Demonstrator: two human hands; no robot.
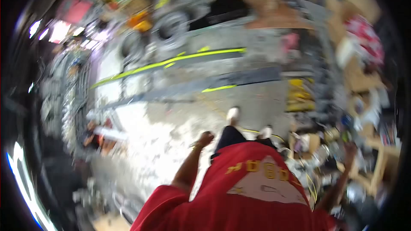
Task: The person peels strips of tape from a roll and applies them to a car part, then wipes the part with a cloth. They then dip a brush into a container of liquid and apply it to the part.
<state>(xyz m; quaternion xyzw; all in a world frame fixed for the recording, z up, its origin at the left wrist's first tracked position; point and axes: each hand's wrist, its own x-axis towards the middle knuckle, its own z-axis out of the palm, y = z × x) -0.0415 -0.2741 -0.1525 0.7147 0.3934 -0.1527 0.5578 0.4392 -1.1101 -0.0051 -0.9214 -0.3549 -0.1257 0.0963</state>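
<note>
Beside the dark trousers, on the left of the red shirt, my left hand hangs over the pale, bright floor. Its fingers look curled, but blur hides whether anything is in them. My right hand is out to the right, above the clutter near a wooden frame. Motion smears its fingers, so its grip cannot be made out. Both arms are away from the body. One light shoe is ahead of the other on the floor.
Two long dark strips with yellow-green edges cross the floor ahead. Coiled rolls lie beyond them. Yellow items and cardboard are at the right. Metal racks line the left. A cable runs through clutter.
</note>
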